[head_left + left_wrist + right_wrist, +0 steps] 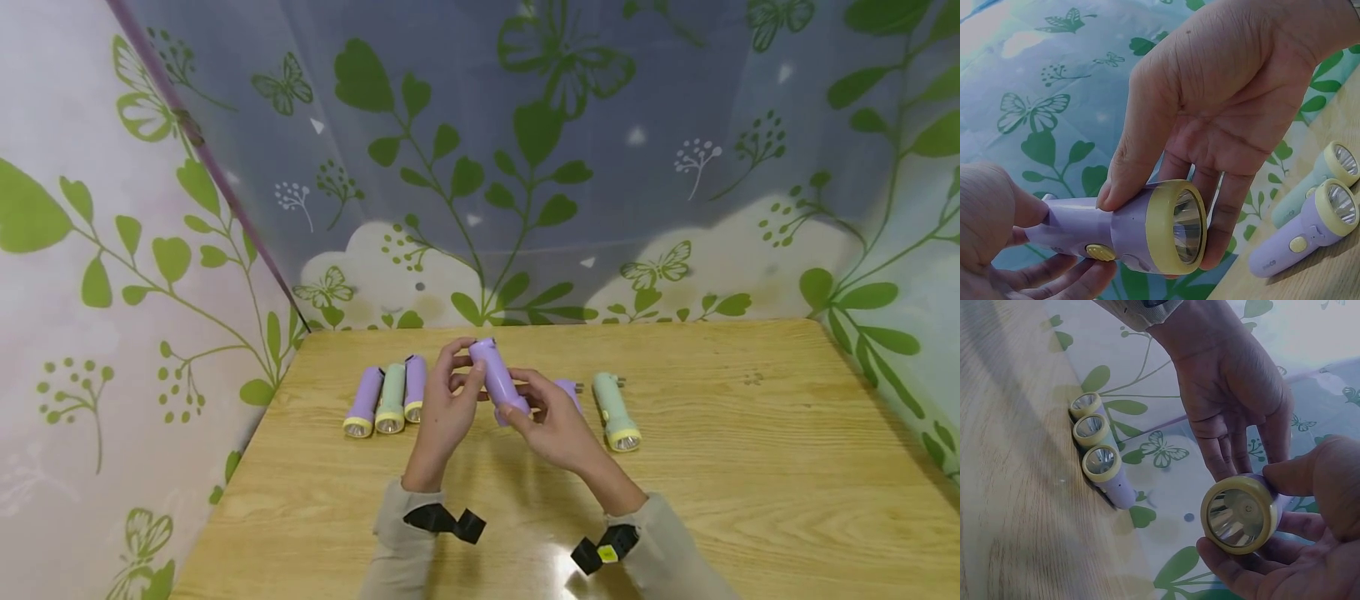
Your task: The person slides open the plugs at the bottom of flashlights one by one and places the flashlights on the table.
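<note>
1 purple flashlight is hovering above the wooden table, its tail pointing away from the person. The left hand is pinching the tail end, thumb pressing on it and fingers curling under; the right hand is gripping the head end, thumb lying on the neck, fingers reaching behind the yellow rim. To the left, 3 flashlights are lying side by side: 2 purple, with 1 mint between them. To the right, 1 mint flashlight and 1 partly hidden purple one are lying near each other.
</note>
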Available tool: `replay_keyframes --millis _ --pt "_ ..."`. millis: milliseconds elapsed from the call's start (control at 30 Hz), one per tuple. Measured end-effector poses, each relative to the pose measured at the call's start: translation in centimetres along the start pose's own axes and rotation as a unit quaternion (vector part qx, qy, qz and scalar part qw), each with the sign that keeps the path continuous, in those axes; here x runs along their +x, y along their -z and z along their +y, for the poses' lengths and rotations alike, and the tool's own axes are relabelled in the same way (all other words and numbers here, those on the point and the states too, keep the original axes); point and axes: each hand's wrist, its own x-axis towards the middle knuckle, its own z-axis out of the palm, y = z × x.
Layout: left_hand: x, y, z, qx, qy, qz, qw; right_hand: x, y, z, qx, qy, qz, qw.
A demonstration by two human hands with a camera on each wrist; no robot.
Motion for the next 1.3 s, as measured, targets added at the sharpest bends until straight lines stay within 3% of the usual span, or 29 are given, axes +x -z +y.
replay_keyframes --millis 467,967,1300 --pt "-0.22 0.19 0.0 0.004 -0.001 -0.005 1.0 -0.18 -0.07 -0.27 -0.003 -0.011 -0.002 0.9999" --pt "-0.04 0.27 0.28 0.018 -0.007 -0.007 0.9998 0.02 -0.21 0.18 -0.004 0.006 0.003 1.0" --pt "-0.17 0.32 0.29 0.024 0.004 -0.01 0.9996 -0.05 -0.18 -0.01 0.005 0.003 -0.003 1.0"
